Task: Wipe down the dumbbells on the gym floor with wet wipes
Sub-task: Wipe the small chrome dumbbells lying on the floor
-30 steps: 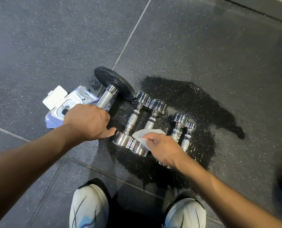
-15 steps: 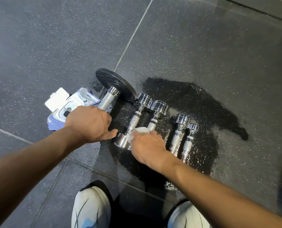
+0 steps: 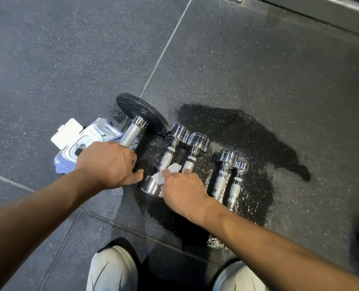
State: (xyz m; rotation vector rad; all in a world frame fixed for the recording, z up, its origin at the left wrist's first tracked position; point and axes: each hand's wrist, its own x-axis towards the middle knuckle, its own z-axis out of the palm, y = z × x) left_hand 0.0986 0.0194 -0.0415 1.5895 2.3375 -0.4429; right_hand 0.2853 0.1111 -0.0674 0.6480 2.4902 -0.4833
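Note:
Several chrome dumbbells lie side by side on the dark gym floor. A larger bar with a black plate is at the left; my left hand rests closed over its handle. Two medium dumbbells lie in the middle. My right hand presses a white wet wipe onto their near ends, covering the second one's near head. Two small dumbbells lie to the right, untouched.
An open wet wipe pack with its white lid flipped up lies left of the black plate. A wet dark patch spreads under and beyond the dumbbells. My two white shoes stand at the bottom. A grey ledge runs along the top right.
My right hand has slid left with the wipe, from the second medium dumbbell's near head onto the first one's near end. My left hand stays on the big bar's handle.

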